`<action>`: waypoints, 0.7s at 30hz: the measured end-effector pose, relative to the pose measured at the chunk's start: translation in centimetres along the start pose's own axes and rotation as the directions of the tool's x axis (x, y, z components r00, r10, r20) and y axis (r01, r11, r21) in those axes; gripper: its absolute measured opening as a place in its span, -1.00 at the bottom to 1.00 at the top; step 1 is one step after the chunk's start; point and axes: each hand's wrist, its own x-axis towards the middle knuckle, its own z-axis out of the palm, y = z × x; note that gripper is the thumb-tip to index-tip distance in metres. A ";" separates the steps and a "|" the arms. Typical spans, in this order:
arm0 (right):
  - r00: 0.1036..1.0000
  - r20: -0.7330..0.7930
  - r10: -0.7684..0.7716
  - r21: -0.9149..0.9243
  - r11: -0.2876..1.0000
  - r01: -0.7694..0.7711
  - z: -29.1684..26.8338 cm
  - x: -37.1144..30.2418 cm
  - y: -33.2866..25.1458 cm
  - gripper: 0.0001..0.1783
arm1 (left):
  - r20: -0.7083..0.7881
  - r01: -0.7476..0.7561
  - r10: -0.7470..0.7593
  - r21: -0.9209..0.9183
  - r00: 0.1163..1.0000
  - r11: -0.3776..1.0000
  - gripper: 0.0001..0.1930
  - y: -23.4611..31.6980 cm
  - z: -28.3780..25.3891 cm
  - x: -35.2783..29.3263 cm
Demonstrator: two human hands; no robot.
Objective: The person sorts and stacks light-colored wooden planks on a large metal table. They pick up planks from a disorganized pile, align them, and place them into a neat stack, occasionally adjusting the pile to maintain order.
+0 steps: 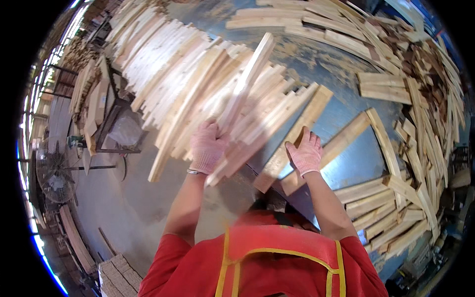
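Observation:
My left hand [208, 144], in a pale pink work glove, is closed around the side of a long light wooden strip [243, 81]. The strip slants up over a wide row of similar strips [173, 74], and its lower part is slightly blurred. My right hand [305, 152], gloved the same way, has its thumb and fingers spread at the right edge of a wooden board [316, 106], touching it. A second board [346, 134] lies slanted beneath that hand, its far end near another board [383, 141].
A blue-grey metal table [341, 111] bears the wood. Loose boards pile along its right side [415, 123], with more stacked at the lower right [381, 208]. A standing fan [54, 173] and a metal rack [111, 114] are on the left. A block of boards [121, 277] sits lower left.

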 end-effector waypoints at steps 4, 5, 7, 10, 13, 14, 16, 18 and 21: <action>0.994 0.044 0.101 0.009 0.995 -0.101 1.5 0.1 -3.4 0.12 | -0.202 0.087 -0.008 0.383 0.979 0.920 -0.50 -9.2 -3.1 0.3; 0.991 0.042 0.123 0.035 0.992 -0.125 1.8 0.1 -3.9 0.12 | -0.215 0.193 -0.110 0.418 0.970 0.888 -0.39 -11.1 -3.4 0.2; 0.992 -0.075 0.097 0.232 0.970 -0.077 2.8 -0.2 -4.8 0.02 | -0.002 0.364 -0.369 0.184 0.929 0.913 -0.16 -14.8 -5.0 0.3; 0.964 -0.241 0.111 0.646 0.760 0.074 6.3 0.0 -4.4 -0.10 | -0.097 0.321 -0.306 0.312 0.947 0.894 -0.04 -15.4 -3.4 0.5; 0.955 -0.294 0.033 0.868 0.428 0.252 9.3 -0.5 -5.5 -0.15 | -0.178 -0.003 0.063 0.317 0.982 0.948 -0.13 -11.0 -0.3 -0.5; 0.978 -0.209 0.004 0.820 0.546 0.173 8.3 -1.5 -6.4 -0.16 | -0.139 -0.110 0.148 0.249 0.979 0.962 -0.18 -9.4 1.1 -1.9; 0.999 -0.050 0.002 0.811 0.584 0.039 6.2 -1.9 -4.8 -0.17 | -0.019 -0.349 0.356 0.158 0.934 0.924 -0.24 -5.1 4.7 -3.8; 0.995 0.097 -0.027 0.908 0.413 -0.078 5.0 -0.6 -1.4 -0.20 | 0.121 -0.501 0.488 0.115 0.864 0.858 -0.26 -0.2 6.5 -5.1; 0.974 -0.225 -0.008 0.087 0.996 0.028 -3.6 -0.2 3.5 -0.22 | 0.211 -0.578 0.551 0.096 0.807 0.810 -0.28 4.2 6.7 -6.5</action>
